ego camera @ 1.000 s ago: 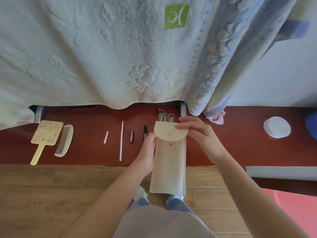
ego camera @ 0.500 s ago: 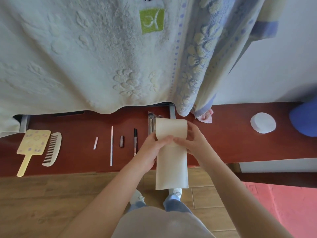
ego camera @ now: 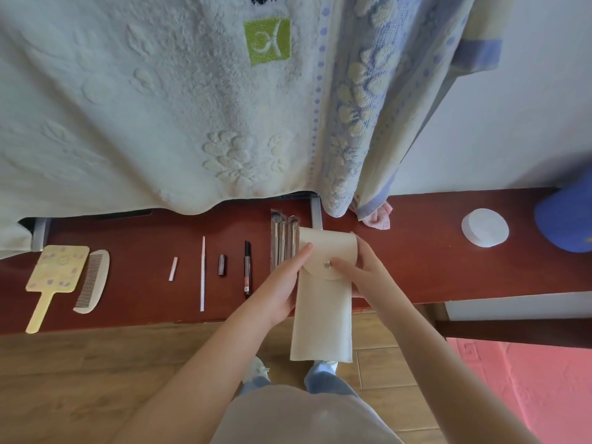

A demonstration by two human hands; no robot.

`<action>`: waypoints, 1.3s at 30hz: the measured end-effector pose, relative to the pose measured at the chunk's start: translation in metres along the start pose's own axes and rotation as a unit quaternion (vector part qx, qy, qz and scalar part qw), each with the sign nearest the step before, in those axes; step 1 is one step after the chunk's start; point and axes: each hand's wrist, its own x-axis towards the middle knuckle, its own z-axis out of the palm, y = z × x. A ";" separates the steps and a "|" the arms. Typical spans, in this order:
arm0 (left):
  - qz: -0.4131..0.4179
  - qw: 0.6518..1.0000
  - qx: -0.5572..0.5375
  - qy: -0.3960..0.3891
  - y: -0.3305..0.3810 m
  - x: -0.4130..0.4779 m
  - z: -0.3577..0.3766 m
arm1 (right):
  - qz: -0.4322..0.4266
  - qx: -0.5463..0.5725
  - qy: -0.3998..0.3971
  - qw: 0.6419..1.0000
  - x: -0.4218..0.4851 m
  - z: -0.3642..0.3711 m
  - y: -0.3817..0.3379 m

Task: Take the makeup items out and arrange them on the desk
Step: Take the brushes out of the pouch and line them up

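On red-brown desk: mirror, comb; towels overhead.

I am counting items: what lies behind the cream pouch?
Makeup brushes lie on the desk behind the pouch; the pouch and the left hand cover their lower parts.

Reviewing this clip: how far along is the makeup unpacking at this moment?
Nearly done, it seems. Laid in a row on the desk: hand mirror, comb, short white stick, long white stick, dark tube, black pen, sleeved brushes. In hand: left hand and right hand hold the cream pouch, flap down at its snap. Left: probably setting the pouch down; its inside is hidden.
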 end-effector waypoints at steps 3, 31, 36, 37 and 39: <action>0.031 0.999 0.034 -0.006 -0.003 0.000 -0.001 | -0.045 -0.083 0.080 0.992 -0.001 0.002 0.004; 0.077 0.997 0.012 0.009 0.002 -0.010 0.010 | 0.032 -0.032 0.036 0.998 -0.010 -0.003 -0.015; 0.077 0.996 0.043 0.015 0.003 -0.011 0.013 | 0.032 -0.040 0.041 0.998 -0.010 0.000 -0.012; 0.076 0.996 0.046 0.013 0.003 -0.011 0.013 | 0.031 -0.045 0.043 0.998 -0.009 0.001 -0.011; 0.078 0.996 0.051 0.013 0.003 -0.013 0.012 | 0.028 -0.056 0.042 0.997 -0.008 0.002 -0.010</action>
